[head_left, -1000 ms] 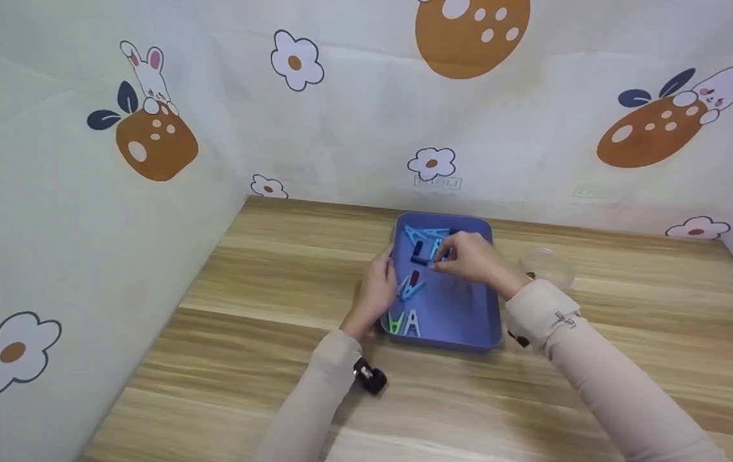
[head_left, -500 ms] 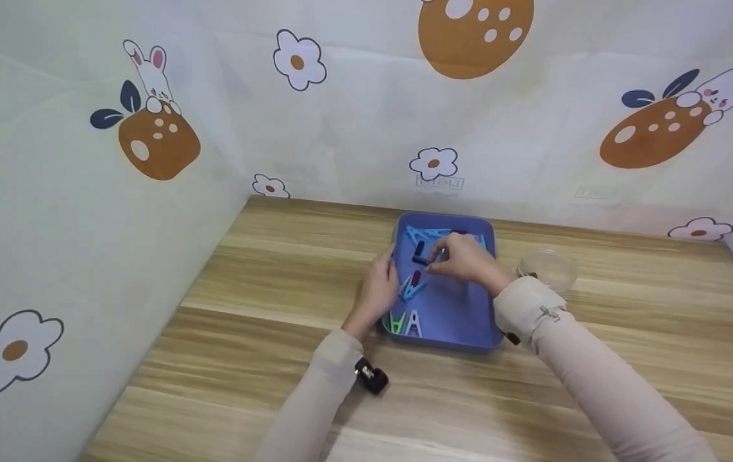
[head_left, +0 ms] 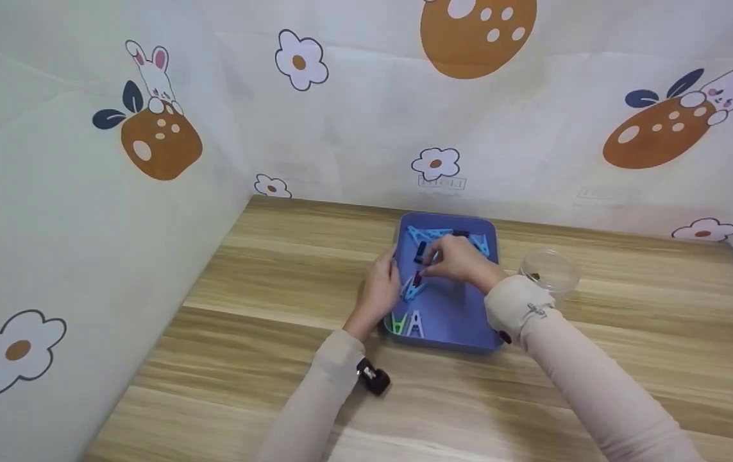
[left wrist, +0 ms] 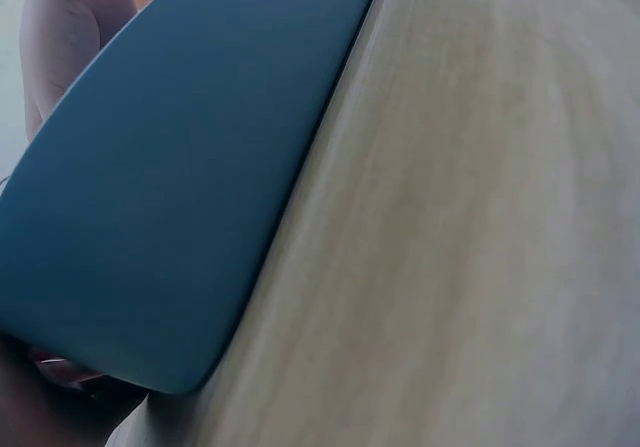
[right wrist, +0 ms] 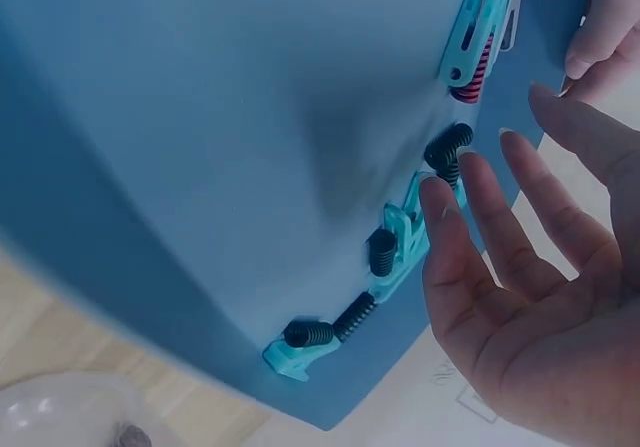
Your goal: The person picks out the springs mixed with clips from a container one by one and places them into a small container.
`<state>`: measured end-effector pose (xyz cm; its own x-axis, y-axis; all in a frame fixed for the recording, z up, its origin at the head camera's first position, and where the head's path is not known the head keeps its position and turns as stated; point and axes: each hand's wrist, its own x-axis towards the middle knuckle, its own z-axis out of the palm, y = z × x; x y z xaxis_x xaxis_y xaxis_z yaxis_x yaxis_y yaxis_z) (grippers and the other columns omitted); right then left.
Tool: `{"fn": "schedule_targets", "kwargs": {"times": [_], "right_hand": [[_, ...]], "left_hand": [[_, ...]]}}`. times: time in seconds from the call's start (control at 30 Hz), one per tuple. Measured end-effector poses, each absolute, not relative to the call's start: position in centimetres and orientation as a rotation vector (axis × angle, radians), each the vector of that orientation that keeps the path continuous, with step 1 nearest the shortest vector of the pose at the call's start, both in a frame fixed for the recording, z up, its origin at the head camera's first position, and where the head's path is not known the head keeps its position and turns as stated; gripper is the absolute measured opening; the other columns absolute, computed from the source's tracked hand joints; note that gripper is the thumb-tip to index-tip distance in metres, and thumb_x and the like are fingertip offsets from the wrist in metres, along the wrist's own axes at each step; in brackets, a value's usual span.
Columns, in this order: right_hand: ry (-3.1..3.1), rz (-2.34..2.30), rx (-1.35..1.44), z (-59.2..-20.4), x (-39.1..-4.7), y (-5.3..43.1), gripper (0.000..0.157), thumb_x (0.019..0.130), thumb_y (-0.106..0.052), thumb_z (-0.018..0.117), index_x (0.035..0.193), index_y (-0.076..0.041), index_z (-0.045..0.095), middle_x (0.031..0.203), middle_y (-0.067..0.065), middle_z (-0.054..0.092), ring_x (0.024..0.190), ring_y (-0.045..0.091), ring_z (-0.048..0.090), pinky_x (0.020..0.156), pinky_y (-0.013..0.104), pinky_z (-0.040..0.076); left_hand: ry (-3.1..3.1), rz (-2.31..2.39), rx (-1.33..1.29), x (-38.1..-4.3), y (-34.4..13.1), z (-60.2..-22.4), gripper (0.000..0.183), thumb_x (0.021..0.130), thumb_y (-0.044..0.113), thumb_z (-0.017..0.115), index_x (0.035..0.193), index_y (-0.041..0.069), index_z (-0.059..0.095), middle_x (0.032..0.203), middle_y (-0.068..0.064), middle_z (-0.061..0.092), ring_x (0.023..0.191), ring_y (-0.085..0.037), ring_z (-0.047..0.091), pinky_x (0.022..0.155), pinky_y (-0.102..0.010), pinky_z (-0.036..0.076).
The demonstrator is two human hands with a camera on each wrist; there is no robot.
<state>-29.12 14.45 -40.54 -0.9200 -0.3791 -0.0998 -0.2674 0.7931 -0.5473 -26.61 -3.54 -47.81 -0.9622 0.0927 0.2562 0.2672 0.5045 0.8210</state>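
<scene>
My left hand (head_left: 380, 289) grips the left side of a blue tray (head_left: 456, 317); its thumb and a finger (right wrist: 610, 27) show at the rim in the right wrist view. Above the tray hovers my right hand (head_left: 459, 260), its fingers loosely bent and spread, with nothing visible between them. Below its fingertips lie light blue clothes pegs (right wrist: 400, 227) and dark, ribbed coil-like pieces (right wrist: 382, 252). A dark red coil (right wrist: 473, 82) sits at another blue peg (right wrist: 478, 32). Toward the tray's front left corner are a green peg (head_left: 398, 323) and a whitish peg (head_left: 415, 323).
A clear round bowl (head_left: 558, 269) with a small dark item in it stands right of the tray on the wooden table (head_left: 276, 276). A patterned white sheet (head_left: 353, 128) rises behind the tray and along the left side.
My right hand has moved slightly left and nearer the tray's front, over the dark coils and red coil. Pegs at the back right have come into view. My left hand stays on the tray.
</scene>
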Motion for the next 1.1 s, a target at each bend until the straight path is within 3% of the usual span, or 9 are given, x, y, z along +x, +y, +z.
{"fn": "schedule_targets", "kwargs": {"times": [0.37, 0.67, 0.97, 1.1], "right_hand": [[2.729, -0.798, -0.457, -41.5, -29.2, 13.9, 0.024, 0.093, -0.016, 0.082, 0.110, 0.000, 0.078, 0.108, 0.017, 0.077, 0.087, 0.024, 0.069, 0.078, 0.035, 0.060], [2.753, -0.808, -0.446, -41.9, -29.1, 13.7, 0.027, 0.087, -0.017, 0.087, 0.106, 0.000, 0.079, 0.095, 0.013, 0.074, 0.077, 0.019, 0.061, 0.068, 0.027, 0.051], [2.829, -0.682, -0.370, -41.9, -28.8, 12.5, 0.031, 0.086, -0.020, 0.087, 0.108, 0.000, 0.079, 0.104, 0.014, 0.078, 0.081, 0.023, 0.067, 0.076, 0.039, 0.061], [2.863, -0.607, -0.331, -41.9, -28.6, 12.0, 0.030, 0.084, -0.026, 0.088, 0.098, -0.002, 0.079, 0.089, 0.010, 0.076, 0.073, 0.022, 0.064, 0.066, 0.035, 0.056]], "left_hand": [[-2.598, -1.409, -0.274, -26.6, -3.4, -47.9, 0.043, 0.110, 0.005, 0.044, 0.152, -0.002, 0.053, 0.145, -0.026, 0.061, 0.130, -0.039, 0.063, 0.110, -0.052, 0.053], [-2.607, -1.422, -0.250, -26.6, -3.3, -47.8, 0.043, 0.111, 0.007, 0.043, 0.152, -0.001, 0.053, 0.149, -0.025, 0.059, 0.134, -0.039, 0.060, 0.112, -0.053, 0.051], [-2.607, -1.410, -0.260, -26.7, -3.4, -47.9, 0.043, 0.111, 0.006, 0.043, 0.151, -0.003, 0.053, 0.148, -0.026, 0.059, 0.136, -0.039, 0.059, 0.112, -0.053, 0.050], [-2.597, -1.409, -0.266, -26.7, -3.5, -48.0, 0.043, 0.110, 0.006, 0.043, 0.151, -0.003, 0.053, 0.148, -0.026, 0.058, 0.136, -0.040, 0.058, 0.113, -0.053, 0.050]]}}
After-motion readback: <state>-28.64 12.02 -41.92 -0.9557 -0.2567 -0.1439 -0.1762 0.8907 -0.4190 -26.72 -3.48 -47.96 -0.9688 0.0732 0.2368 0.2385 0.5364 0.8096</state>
